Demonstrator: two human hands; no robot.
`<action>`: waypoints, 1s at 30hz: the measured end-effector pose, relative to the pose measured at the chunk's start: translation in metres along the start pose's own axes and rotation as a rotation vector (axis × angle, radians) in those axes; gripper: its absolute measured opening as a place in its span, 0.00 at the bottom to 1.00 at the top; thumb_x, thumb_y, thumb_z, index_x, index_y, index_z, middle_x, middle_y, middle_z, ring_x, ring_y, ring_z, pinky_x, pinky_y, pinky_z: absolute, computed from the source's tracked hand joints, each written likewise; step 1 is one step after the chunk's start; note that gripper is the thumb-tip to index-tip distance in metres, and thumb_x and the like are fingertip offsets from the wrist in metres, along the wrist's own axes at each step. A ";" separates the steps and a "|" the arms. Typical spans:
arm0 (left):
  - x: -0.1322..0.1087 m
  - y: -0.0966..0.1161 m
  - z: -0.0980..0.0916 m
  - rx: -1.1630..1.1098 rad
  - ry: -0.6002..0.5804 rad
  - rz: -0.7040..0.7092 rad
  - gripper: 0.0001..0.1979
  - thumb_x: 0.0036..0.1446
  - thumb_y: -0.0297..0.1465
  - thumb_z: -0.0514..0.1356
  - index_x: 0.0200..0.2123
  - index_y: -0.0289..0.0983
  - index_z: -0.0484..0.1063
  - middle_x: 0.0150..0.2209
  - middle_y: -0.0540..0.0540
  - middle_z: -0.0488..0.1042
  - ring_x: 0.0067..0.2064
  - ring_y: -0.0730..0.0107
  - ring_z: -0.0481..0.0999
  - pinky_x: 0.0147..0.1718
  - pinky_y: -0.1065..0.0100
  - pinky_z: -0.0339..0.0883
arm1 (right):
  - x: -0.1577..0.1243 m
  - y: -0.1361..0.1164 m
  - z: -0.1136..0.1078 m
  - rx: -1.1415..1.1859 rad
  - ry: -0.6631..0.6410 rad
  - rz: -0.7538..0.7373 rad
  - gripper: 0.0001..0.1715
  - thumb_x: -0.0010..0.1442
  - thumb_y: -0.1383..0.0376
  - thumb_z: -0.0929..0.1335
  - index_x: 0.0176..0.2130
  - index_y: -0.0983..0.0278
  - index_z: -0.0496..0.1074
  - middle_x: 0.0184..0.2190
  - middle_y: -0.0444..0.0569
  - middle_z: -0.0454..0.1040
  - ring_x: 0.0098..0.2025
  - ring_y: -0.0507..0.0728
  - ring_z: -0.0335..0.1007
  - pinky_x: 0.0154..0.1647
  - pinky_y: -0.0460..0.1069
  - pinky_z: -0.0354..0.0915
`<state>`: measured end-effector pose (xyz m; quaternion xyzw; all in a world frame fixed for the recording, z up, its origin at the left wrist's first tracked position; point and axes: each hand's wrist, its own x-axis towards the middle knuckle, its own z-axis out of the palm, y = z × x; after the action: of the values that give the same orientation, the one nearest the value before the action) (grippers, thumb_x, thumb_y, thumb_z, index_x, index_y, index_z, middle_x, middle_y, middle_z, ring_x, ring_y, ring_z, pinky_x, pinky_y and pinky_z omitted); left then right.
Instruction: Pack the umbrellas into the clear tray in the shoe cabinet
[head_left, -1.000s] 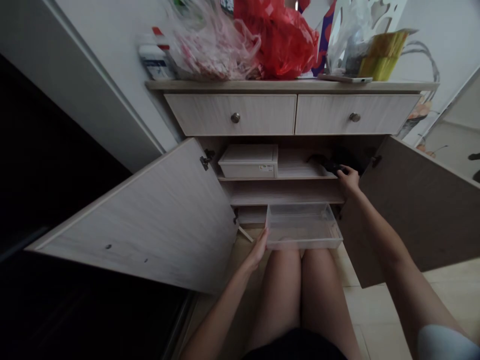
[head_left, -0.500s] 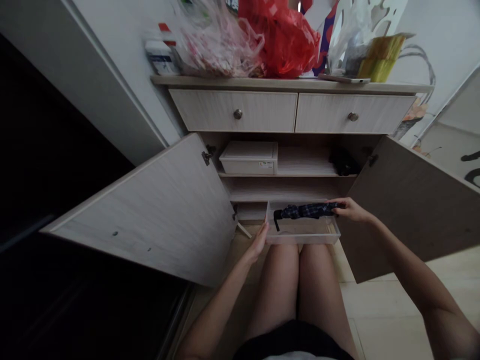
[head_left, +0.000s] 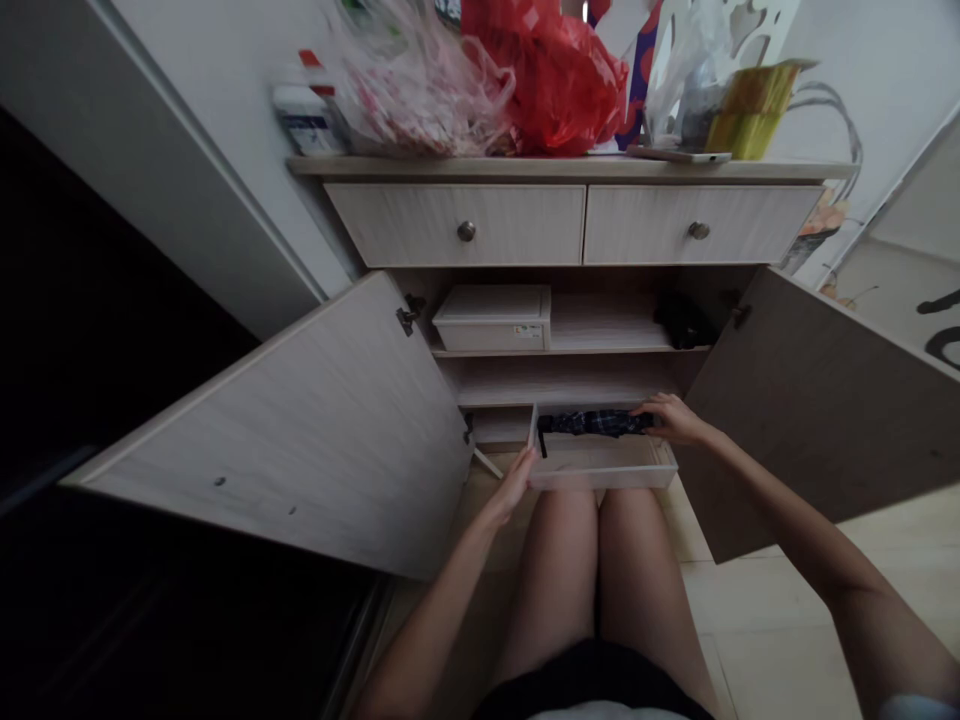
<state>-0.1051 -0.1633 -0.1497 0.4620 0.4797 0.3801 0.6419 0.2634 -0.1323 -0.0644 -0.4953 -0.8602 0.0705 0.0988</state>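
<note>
A clear plastic box (head_left: 600, 478), open at the top, rests on my knees in front of the cabinet. My left hand (head_left: 515, 482) holds its left end. A folded umbrella (head_left: 596, 423) in dark blue plaid lies lengthwise inside the box, along its far side. The black handle of the umbrella points left, close to the box's left wall. My right hand (head_left: 673, 418) pinches the umbrella's right end between thumb and fingers.
Both cabinet doors, the left (head_left: 300, 430) and the right (head_left: 832, 420), stand swung out beside me. On the upper shelf are a white lidded box (head_left: 493, 320) and a black item (head_left: 684, 322). Plastic bags (head_left: 544, 85) and a white bottle (head_left: 306, 118) crowd the cabinet top.
My right hand has lowered the umbrella into the box and shifted it slightly left. The left hand keeps its hold on the box.
</note>
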 end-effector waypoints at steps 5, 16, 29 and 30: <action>-0.006 0.008 0.005 0.058 0.026 -0.025 0.32 0.60 0.51 0.55 0.63 0.42 0.64 0.63 0.42 0.68 0.65 0.52 0.64 0.62 0.52 0.58 | 0.011 -0.012 -0.006 -0.211 -0.093 0.064 0.21 0.58 0.67 0.70 0.51 0.59 0.76 0.47 0.54 0.76 0.49 0.60 0.71 0.48 0.52 0.58; -0.012 0.013 0.006 0.070 0.018 0.013 0.35 0.60 0.50 0.55 0.67 0.45 0.58 0.68 0.45 0.60 0.69 0.52 0.56 0.65 0.49 0.51 | 0.022 -0.025 -0.006 -0.364 -0.185 0.078 0.18 0.56 0.66 0.72 0.48 0.61 0.78 0.45 0.57 0.75 0.48 0.63 0.71 0.47 0.52 0.57; -0.009 0.010 0.008 0.089 0.042 -0.021 0.31 0.62 0.50 0.53 0.63 0.43 0.64 0.64 0.44 0.66 0.66 0.51 0.61 0.63 0.52 0.56 | 0.072 0.087 -0.056 -0.166 0.402 0.863 0.36 0.63 0.56 0.65 0.63 0.74 0.60 0.56 0.74 0.64 0.57 0.73 0.62 0.51 0.62 0.61; -0.009 0.010 0.008 0.082 0.048 -0.023 0.31 0.62 0.50 0.53 0.64 0.43 0.63 0.64 0.44 0.66 0.67 0.51 0.60 0.63 0.51 0.56 | 0.076 0.094 -0.055 -0.144 0.376 0.872 0.36 0.63 0.56 0.65 0.63 0.74 0.59 0.56 0.74 0.64 0.57 0.74 0.61 0.52 0.63 0.60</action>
<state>-0.1006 -0.1707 -0.1366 0.4731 0.5157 0.3635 0.6149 0.3179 -0.0180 -0.0235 -0.8198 -0.5420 -0.0453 0.1794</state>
